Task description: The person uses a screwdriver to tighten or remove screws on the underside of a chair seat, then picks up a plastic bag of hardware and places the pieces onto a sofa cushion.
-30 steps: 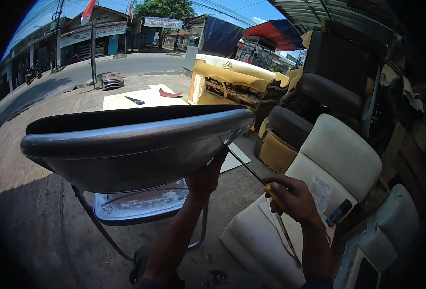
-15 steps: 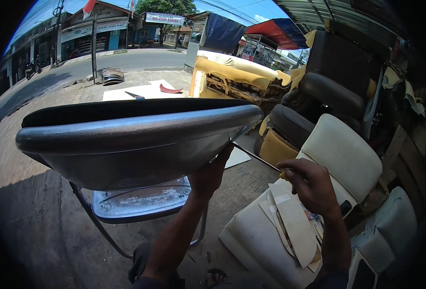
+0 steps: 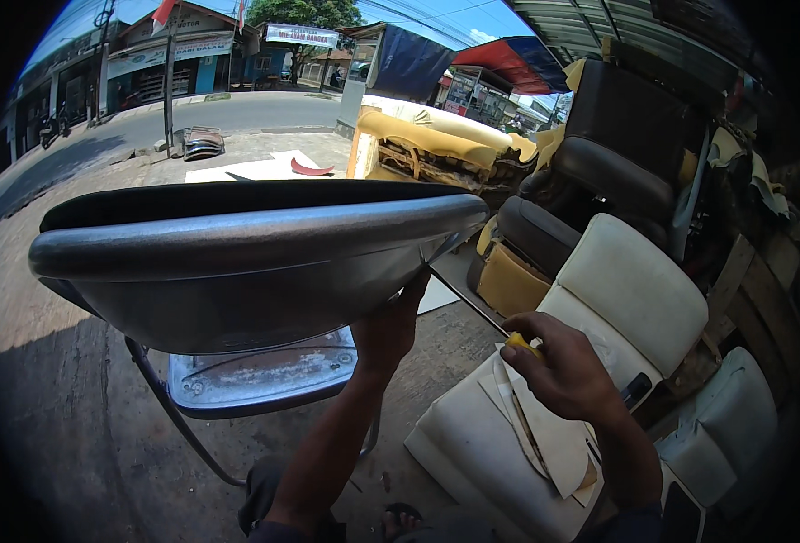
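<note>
A large dark grey, shell-shaped seat piece with a thick rounded rim (image 3: 237,249) fills the left and middle of the view. My left hand (image 3: 391,330) grips its underside near the right end; most of the fingertips are hidden behind it. My right hand (image 3: 563,362) is closed around the yellow handle of a screwdriver (image 3: 469,304). Its long thin shaft slants up and left to the right end of the seat piece, where the tip meets the edge near a strip of material. Beneath the piece stands a metal chair frame (image 3: 160,398) with a worn silvery panel (image 3: 264,376).
A cream cushioned seat (image 3: 472,434) stands at the right with cut card pieces (image 3: 544,425) and a dark phone-like object (image 3: 636,390) on it. Behind are brown seats (image 3: 612,176) and a torn yellow foam seat (image 3: 427,140). A street (image 3: 264,113) runs beyond.
My right hand has shifted slightly left and down with the screwdriver, and its fingers have closed further round the handle. The seat piece stays nearly where it was in my left hand.
</note>
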Demonstrator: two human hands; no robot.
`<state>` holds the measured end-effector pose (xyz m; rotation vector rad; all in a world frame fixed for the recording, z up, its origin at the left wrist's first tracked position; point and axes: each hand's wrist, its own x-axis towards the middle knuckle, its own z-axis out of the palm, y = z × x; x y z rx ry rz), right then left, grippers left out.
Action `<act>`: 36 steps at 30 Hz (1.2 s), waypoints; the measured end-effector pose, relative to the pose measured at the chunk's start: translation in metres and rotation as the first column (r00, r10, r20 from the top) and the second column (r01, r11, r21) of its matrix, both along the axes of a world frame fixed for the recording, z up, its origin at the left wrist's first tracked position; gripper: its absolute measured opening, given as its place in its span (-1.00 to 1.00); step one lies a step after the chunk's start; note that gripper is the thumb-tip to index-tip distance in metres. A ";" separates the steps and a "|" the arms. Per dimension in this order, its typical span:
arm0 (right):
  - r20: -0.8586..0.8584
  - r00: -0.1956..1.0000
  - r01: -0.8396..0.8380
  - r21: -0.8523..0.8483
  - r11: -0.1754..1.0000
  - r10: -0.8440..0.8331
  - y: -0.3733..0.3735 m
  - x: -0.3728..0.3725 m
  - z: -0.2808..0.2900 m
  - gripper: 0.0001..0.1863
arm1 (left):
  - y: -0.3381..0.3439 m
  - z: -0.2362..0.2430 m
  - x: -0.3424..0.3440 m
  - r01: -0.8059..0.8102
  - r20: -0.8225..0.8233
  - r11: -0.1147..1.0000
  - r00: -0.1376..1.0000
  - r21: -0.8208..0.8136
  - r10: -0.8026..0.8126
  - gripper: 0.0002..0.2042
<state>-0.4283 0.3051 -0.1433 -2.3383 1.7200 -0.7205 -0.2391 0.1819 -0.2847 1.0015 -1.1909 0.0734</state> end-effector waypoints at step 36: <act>-0.288 0.957 -0.162 -0.461 0.873 0.026 -0.005 -0.017 -0.036 -0.53 | 0.014 0.013 -0.002 0.117 -0.072 0.992 0.990 -0.037 -0.120 -0.68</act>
